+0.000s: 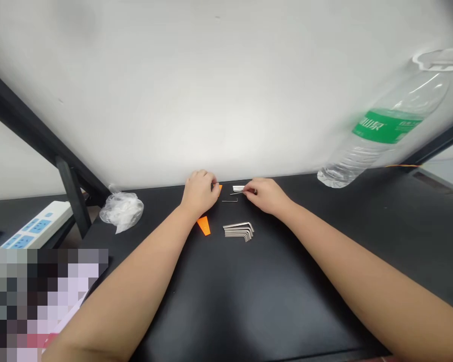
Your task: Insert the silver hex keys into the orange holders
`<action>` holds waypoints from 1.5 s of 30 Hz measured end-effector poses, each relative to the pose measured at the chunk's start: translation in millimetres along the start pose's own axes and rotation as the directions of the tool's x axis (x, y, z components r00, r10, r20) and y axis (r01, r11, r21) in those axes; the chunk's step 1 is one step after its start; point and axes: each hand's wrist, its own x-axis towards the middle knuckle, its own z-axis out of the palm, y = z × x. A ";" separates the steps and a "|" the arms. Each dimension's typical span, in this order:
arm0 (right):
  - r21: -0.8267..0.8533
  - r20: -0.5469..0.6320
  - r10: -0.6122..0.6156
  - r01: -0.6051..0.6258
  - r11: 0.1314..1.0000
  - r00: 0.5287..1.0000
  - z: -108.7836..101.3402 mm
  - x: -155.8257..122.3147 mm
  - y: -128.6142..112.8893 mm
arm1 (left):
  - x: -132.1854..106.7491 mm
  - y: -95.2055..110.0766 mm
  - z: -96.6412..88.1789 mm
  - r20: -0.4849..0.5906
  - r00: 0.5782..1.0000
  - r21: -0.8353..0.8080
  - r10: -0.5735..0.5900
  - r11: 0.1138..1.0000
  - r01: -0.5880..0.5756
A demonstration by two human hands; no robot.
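Note:
My right hand [267, 195] pinches a thin hex key [235, 193] just above the black table. My left hand [200, 193] is closed, with its fingers curled over an orange piece [220, 190] that is mostly hidden. More orange material [204, 226] shows below my left wrist; I cannot tell whether both parts are one. Between my hands lies a small L-shaped hex key [230, 201]. Several bright metal rods [238, 188] lie beside my right fingertips, partly covered. Nearer to me, several larger hex keys [237, 231] are lined up side by side.
A crumpled clear plastic bag [122, 210] sits at the left on the black table [241, 296]. A large clear bottle with a green label [387, 125] stands at the right by the white wall [219, 90]. A power strip [35, 229] lies beyond the black frame at the left.

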 end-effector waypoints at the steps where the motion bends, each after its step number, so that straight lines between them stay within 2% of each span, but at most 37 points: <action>1: -0.021 -0.001 -0.001 0.001 1.000 1.000 0.8 -0.3 1.0 | -0.2 -1.8 1.4 0.006 1.000 0.006 -0.012 1.000 0.012; 5: -0.079 -0.027 0.039 -0.041 0.996 0.999 4.9 -2.1 4.9 | 0.3 -8.4 6.2 0.019 0.999 0.006 -0.042 0.999 0.042; 7: -0.081 -0.017 0.070 -0.071 0.994 0.997 7.2 -1.8 7.4 | 0.9 -9.4 5.7 0.030 0.999 -0.022 -0.012 1.000 0.012; 10: -0.049 -0.007 0.100 -0.100 0.994 0.995 10.4 0.1 11.2 | 0.4 -5.3 0.1 0.082 0.989 -0.106 0.122 0.988 -0.113; 13: -0.033 -0.026 0.100 -0.101 0.994 0.995 13.1 1.6 12.9 | -2.0 2.7 -6.7 0.172 0.939 -0.193 0.298 0.945 -0.264; 15: -0.038 -0.034 0.100 -0.102 0.994 0.994 14.6 1.7 12.7 | -3.3 6.6 -8.7 0.226 0.905 -0.204 0.359 0.926 -0.317; 23: -0.015 -0.077 0.096 -0.097 0.995 0.992 10.9 -2.2 7.9 | -2.5 6.0 -1.1 0.314 0.895 -0.132 0.316 0.948 -0.288; 32: -0.131 0.000 0.012 -0.012 0.991 1.000 -2.7 -6.0 -2.0 | -6.0 11.7 -1.4 0.325 0.882 -0.027 0.340 0.936 -0.351; 39: -0.177 -0.004 -0.014 0.013 0.984 1.000 -5.9 -5.1 -3.2 | -3.1 11.3 -1.8 0.367 0.866 -0.048 0.339 0.937 -0.346; 45: -0.221 0.122 -0.087 0.112 0.969 0.989 -18.0 -4.4 -11.9 | -0.2 9.7 -3.3 0.418 0.847 -0.068 0.329 0.941 -0.332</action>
